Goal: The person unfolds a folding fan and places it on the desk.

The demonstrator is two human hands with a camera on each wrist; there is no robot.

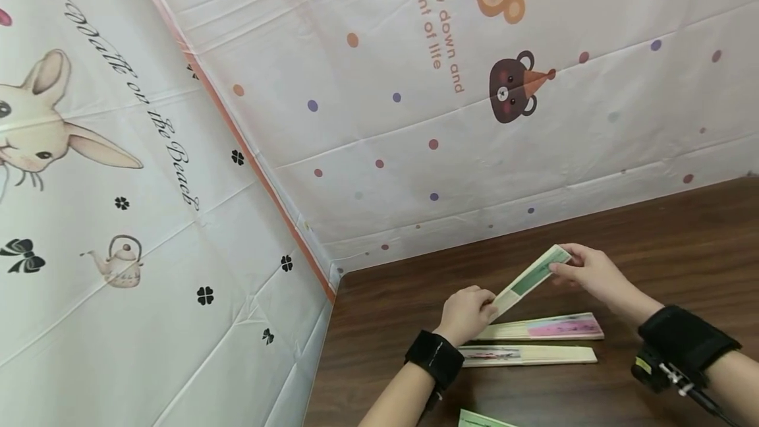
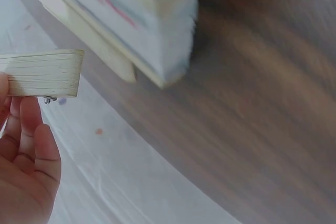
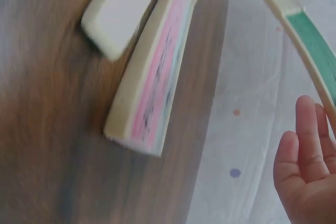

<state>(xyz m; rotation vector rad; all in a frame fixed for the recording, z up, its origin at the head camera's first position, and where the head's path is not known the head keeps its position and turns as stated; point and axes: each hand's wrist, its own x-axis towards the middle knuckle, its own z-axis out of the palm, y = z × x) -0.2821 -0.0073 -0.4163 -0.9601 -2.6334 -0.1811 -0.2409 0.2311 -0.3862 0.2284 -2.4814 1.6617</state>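
A folded green folding fan [image 1: 534, 277] with pale ribs is held between both hands, tilted up to the right over the table. My left hand [image 1: 465, 313] grips its lower left end; in the left wrist view a small metal pivot [image 2: 50, 99] sticks out under the stacked ribs [image 2: 42, 74]. At the upper right end, my right hand [image 1: 593, 275] pinches the fan between thumb and fingers. Just below lie a folded fan with pink paper [image 1: 566, 327] and a pale folded fan [image 1: 557, 355], side by side. The left hand partly covers their left ends.
Part of another green folded item [image 1: 480, 419] shows at the bottom edge of the head view. The dark wood table [image 1: 682, 242] meets printed white cloth walls [image 1: 379, 209] at the back and left. Black bands with cameras [image 1: 682, 344] sit on both wrists.
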